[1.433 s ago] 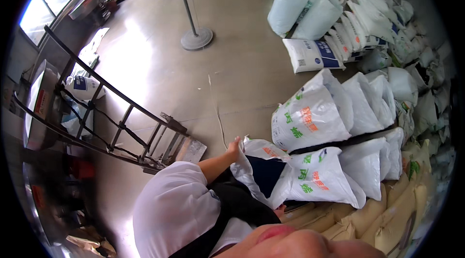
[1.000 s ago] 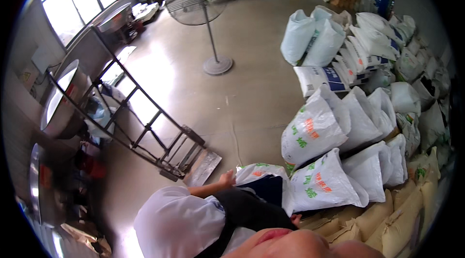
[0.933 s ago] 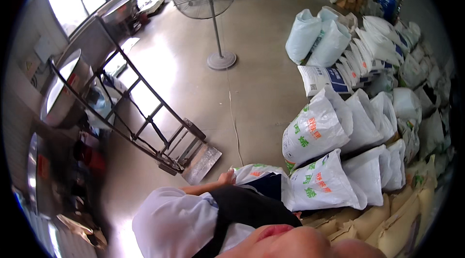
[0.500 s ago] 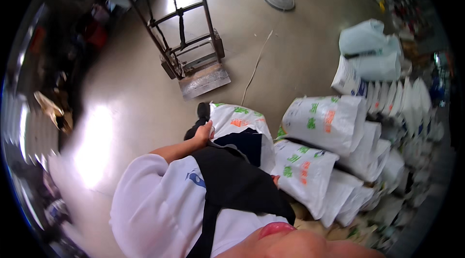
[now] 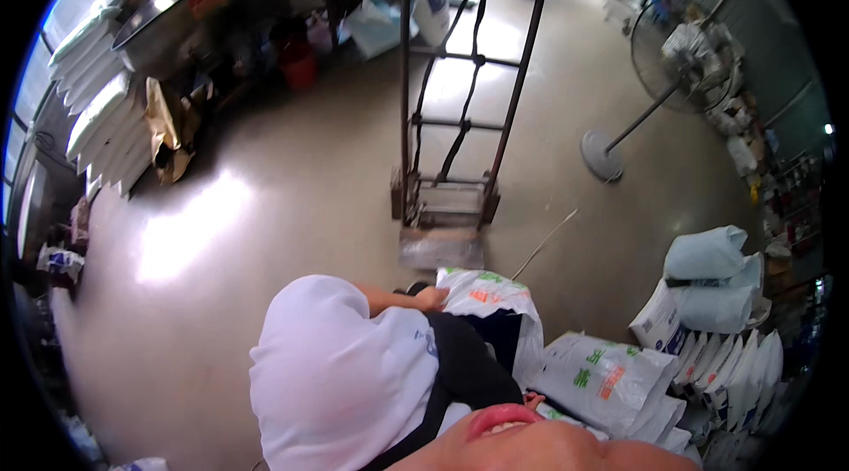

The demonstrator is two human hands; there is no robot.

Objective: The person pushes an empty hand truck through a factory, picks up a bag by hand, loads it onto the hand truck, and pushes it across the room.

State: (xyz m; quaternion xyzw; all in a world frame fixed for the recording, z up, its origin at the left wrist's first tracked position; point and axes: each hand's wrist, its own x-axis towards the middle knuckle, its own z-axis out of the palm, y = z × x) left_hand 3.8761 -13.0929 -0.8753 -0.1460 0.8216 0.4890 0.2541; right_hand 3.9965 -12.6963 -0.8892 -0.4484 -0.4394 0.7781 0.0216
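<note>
A white woven sack [image 5: 486, 291] with green and orange print stands upright right in front of my body. Its side near me shows a dark blue patch [image 5: 500, 335], and I cannot tell whether that is the inside or something in it. My left hand [image 5: 432, 298] is closed on the sack's left upper edge. Low on the right, beside the sack, only a few fingers of my right hand [image 5: 533, 400] show past my dark apron; their grip is hidden. A similar printed sack [image 5: 606, 382] lies tilted on a pile just to the right.
A metal hand truck [image 5: 442, 250] stands just beyond the sack. A floor fan [image 5: 604, 157] is farther right, with a thin cord [image 5: 548, 241] on the floor. Stacked white bags [image 5: 730, 374] line the right side. Far left are more bags [image 5: 110, 130] and a large metal bowl [image 5: 181, 15].
My view has tipped up and turned left, so the hand truck, sacks and fan sit lower and farther right in the picture. My left hand stays on the sack's edge.
</note>
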